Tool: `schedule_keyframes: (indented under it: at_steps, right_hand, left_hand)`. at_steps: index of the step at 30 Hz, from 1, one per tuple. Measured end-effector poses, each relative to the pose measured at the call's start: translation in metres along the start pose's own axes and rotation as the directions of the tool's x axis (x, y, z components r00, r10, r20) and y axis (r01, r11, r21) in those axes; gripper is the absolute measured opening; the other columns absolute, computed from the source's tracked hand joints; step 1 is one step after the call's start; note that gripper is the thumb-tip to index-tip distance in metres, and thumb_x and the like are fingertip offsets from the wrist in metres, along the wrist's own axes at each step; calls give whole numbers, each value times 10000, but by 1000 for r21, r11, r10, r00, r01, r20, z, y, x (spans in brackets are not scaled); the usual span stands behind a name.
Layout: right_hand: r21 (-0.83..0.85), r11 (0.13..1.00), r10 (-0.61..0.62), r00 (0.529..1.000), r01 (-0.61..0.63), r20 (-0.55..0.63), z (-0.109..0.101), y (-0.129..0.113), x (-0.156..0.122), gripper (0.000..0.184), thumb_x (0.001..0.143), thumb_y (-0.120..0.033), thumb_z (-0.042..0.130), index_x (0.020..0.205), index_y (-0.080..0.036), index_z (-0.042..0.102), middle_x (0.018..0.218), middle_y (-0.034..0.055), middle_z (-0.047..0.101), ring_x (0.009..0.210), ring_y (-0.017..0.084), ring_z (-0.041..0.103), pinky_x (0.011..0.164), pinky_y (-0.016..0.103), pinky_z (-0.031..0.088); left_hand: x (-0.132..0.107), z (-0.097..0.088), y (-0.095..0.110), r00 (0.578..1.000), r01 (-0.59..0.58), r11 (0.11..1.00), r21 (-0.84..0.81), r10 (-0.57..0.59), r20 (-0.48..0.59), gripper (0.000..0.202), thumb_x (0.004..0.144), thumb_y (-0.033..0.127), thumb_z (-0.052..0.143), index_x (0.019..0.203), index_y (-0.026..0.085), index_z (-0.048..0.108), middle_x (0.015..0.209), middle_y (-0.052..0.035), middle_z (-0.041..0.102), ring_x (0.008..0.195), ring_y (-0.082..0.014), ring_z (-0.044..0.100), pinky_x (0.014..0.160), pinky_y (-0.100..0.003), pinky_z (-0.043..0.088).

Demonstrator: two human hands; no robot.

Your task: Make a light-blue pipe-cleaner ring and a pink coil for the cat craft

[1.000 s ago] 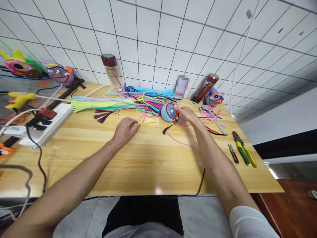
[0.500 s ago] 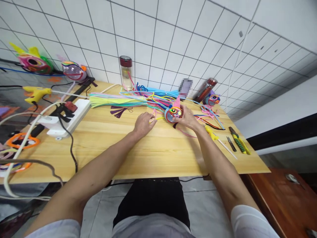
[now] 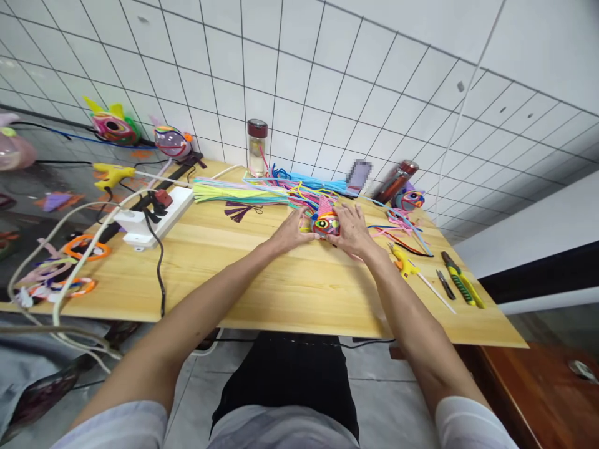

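A small round fish figure [image 3: 324,222] wrapped in red and blue pipe cleaners, with a big eye and a pink fin, sits on the wooden table [image 3: 262,280]. My left hand [image 3: 294,231] cups its left side, fingers curled against it. My right hand [image 3: 352,229] cups its right side, fingers spread over it. Behind the figure lies a heap of coloured pipe cleaners [image 3: 276,190].
A white power strip [image 3: 156,215] with cables and a yellow glue gun [image 3: 110,174] lie at the left. Two bottles [image 3: 256,146] [image 3: 395,181], another fish figure [image 3: 409,199], a small glue gun [image 3: 407,265], snips [image 3: 444,284] and a yellow-handled tool [image 3: 463,288] lie at the back and right.
Both hands have drawn in onto the fish figure; the left hand left the yellow pipe cleaner. The figure has been turned, its eye and fin now facing me. The view swung right.
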State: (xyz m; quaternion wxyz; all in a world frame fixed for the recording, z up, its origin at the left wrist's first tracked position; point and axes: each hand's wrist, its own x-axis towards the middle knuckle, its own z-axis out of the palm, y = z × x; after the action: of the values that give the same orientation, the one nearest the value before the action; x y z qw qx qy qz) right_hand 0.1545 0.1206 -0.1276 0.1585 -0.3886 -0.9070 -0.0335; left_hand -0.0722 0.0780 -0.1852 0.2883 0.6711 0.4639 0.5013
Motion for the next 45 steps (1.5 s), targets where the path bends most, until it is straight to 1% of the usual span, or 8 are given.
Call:
schedule_keyframes:
  at_steps: [8,12,16,21,26,34,39,45]
  right_hand:
    - [38,999,28,998,-26,-59,-4,-5,-8,858,810,-467,734,1555,-172,428,1675,198,356,1562,402,290,1274,642,163]
    - [250,926,345,902,-283,-258,-10,-7,-28,590,871,-467,642,1362,-150,562,1406,221,601,1312,361,554,1132,577,422]
    - [473,733,574,818,-489,-44,9,-3,-38,560,816,-555,674,1215,-173,585,1172,159,694,1008,297,677,892,487,568]
    - [644,609,564,824,-462,58,40,0,-34,764,747,-471,746,1398,-187,463,1232,137,689,1003,270,688,856,450,593]
    - [730,541,562,825,-417,55,46,3,-34,876,740,-472,760,1488,-197,395,1206,115,684,962,257,690,839,430,601]
    - [775,476,532,838,-415,122,41,0,-36,640,706,-501,789,1230,-209,567,1099,83,730,964,251,698,874,422,595]
    - [849,379,499,854,-369,149,37,-5,-35,714,721,-510,794,1317,-228,520,1238,94,732,1085,259,712,946,428,593]
    - [856,375,491,860,-356,142,42,-5,-35,734,753,-574,762,1350,-227,513,1337,101,703,1154,259,707,978,417,593]
  left_hand:
    - [20,29,6,996,77,972,-222,-67,55,793,700,459,881,1356,154,559,1350,-147,644,1215,-304,638,1078,-474,516]
    - [13,28,9,993,118,966,-231,-108,55,720,746,469,859,1329,168,562,1316,-119,667,1140,-267,670,1010,-415,553]
    - [8,23,10,993,108,967,-229,-94,71,716,770,459,847,1359,180,551,1328,-110,669,1162,-266,670,998,-390,558]
    - [8,22,5,993,117,969,-216,-106,60,657,802,433,811,1351,170,565,1324,-110,671,1158,-266,678,1007,-387,558]
    - [8,21,3,990,131,972,-195,-119,72,638,829,481,791,1345,185,561,1327,-105,673,1183,-270,676,1027,-401,562]
    - [8,22,-1,988,150,961,-233,-134,81,805,745,510,875,1380,177,509,1381,-143,640,1217,-298,669,1050,-439,561]
    - [6,24,-4,994,107,964,-243,-98,47,824,747,518,883,1392,183,495,1422,-145,623,1249,-288,656,1083,-431,550]
    - [6,26,1,993,117,963,-241,-109,46,870,715,511,909,1393,160,492,1386,-153,631,1232,-283,660,1069,-417,560]
